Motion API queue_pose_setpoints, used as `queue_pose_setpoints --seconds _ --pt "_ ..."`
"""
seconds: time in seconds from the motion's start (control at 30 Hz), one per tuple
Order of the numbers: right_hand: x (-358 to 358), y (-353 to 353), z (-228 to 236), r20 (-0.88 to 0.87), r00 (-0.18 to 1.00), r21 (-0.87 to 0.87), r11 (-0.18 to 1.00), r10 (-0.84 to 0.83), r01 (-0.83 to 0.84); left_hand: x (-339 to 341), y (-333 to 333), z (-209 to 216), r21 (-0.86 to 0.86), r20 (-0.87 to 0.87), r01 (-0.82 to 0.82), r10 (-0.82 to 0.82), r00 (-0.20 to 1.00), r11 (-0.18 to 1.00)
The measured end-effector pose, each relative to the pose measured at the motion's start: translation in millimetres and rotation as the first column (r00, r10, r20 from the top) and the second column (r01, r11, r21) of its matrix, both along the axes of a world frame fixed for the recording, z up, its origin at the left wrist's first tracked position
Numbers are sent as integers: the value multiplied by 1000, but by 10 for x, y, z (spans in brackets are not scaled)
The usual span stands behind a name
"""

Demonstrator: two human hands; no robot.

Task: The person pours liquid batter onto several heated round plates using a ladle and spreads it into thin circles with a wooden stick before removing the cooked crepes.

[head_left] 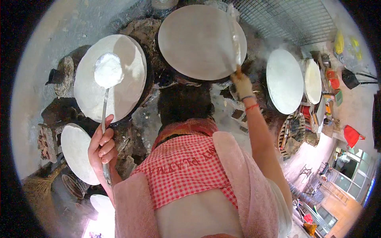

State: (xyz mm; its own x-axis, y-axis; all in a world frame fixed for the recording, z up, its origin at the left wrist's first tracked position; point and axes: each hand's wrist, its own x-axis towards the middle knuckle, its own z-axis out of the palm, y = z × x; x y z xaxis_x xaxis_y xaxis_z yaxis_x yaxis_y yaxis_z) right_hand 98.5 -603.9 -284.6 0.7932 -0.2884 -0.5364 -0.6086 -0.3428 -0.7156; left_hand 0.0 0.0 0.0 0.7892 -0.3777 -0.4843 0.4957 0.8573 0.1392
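Note:
A long-handled metal ladle [108, 73], its bowl full of white powder or batter, is gripped by its handle in my closed left hand [104, 143]. The bowl hangs over the left round griddle [85, 99], which is covered with a pale, thin layer. My right hand [241, 82], slightly blurred, closes round the end of a long, narrow stick [236, 43] coated in white. The stick reaches away from me along the right side of the far round griddle [194, 43], whose surface is coated evenly pale. Whether the stick touches that surface, I cannot tell.
Further pale round griddles [284, 81] stand to the right, with steam near them, and another pale disc [81, 152] at lower left. A straw broom [41, 180] leans at far left. A wire mesh [289, 20] lies behind; tools and a red dustpan [352, 135] are at right.

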Motion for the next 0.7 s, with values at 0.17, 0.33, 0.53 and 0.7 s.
queue_pose_setpoints --seconds 0.17,0.33,0.53,0.7 --pt "-320 2072 292 213 963 -24 986 167 -166 92 14 99 225 9 -27 25 1000 974" --pt "362 3031 464 150 979 268 947 138 -175 196 -356 158 271 41 16 -28 999 963" --pt "468 2671 884 186 975 356 916 124 -184 531 -1077 433 448 172 172 -274 946 877" --pt "-403 994 1294 495 852 318 948 -172 7 1010 -2206 131 965 145 2 -541 828 261"
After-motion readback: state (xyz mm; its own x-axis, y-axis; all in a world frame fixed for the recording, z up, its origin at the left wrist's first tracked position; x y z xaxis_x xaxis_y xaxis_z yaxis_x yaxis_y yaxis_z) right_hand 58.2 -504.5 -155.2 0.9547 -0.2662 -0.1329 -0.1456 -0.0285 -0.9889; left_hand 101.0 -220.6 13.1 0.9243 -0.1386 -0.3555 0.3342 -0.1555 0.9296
